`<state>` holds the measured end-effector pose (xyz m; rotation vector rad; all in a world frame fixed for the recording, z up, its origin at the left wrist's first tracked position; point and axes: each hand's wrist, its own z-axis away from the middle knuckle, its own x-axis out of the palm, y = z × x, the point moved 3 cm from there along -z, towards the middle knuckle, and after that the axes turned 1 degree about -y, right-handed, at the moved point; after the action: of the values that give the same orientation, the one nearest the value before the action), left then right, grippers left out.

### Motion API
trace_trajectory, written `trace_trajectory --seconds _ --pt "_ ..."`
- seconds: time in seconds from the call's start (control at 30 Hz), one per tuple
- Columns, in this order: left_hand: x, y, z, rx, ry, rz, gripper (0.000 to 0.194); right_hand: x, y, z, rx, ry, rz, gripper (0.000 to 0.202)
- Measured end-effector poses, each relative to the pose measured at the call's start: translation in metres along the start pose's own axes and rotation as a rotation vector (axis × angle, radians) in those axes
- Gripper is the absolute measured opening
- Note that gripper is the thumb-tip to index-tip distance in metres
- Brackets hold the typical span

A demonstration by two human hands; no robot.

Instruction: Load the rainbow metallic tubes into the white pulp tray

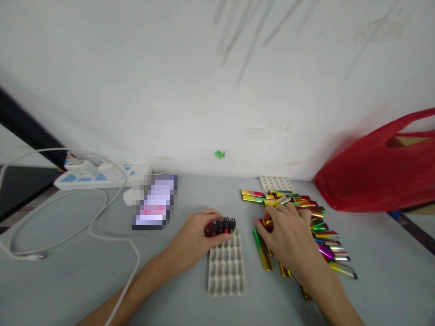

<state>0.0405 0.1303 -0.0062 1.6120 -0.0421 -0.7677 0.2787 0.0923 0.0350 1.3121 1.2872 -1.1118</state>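
My left hand (203,231) curls around several slim sticks with black ends (223,222), which stand upright at the far end of a pale compartment tray (226,269). Their lower parts are hidden by my thumb and the tray. Over to the right, my right hand (285,231) reaches into a loose pile of shiny metallic sticks (326,251) in gold, green, red and purple. Its fingers are bent, with a red-gold stick (268,223) between thumb and forefinger. Other sticks lie partly under the palm.
A second pale tray (277,183) lies by the wall behind the pile. A red bag (377,167) stands at the right. On the left are a phone with a blurred screen (155,201), a white power strip (91,174) and a looping white cable (98,217).
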Motion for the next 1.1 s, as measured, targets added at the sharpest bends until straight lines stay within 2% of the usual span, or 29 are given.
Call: trace_trajectory --seconds 0.13,0.4,0.57,0.67,0.73,0.83,0.97,1.1 --pt "0.000 0.001 0.000 0.003 -0.008 -0.002 0.023 0.003 -0.004 -0.001 0.010 -0.016 -0.048 0.022" --pt "-0.001 0.004 -0.001 -0.008 0.006 -0.016 0.023 0.009 -0.016 -0.003 -0.007 0.086 -0.101 0.018" --pt "-0.002 0.009 0.000 -0.001 0.003 -0.026 0.022 0.013 -0.014 -0.004 0.014 0.103 -0.206 0.017" --pt "-0.002 0.011 0.000 0.004 0.001 -0.032 0.021 0.014 -0.014 -0.005 0.002 0.160 -0.313 0.019" --pt "-0.002 0.011 0.000 0.007 -0.001 -0.035 0.021 0.012 -0.014 -0.005 -0.003 0.215 -0.453 0.023" --pt "-0.002 0.011 -0.001 0.011 -0.002 -0.040 0.020 0.008 -0.014 -0.003 0.022 0.242 -0.792 0.027" --pt "-0.002 0.010 -0.001 0.010 -0.004 -0.041 0.019 0.007 -0.020 -0.002 0.102 0.145 -1.304 0.028" --pt "-0.001 0.009 0.000 0.004 -0.007 -0.035 0.021 0.013 -0.030 -0.003 0.186 -0.006 -1.720 0.039"
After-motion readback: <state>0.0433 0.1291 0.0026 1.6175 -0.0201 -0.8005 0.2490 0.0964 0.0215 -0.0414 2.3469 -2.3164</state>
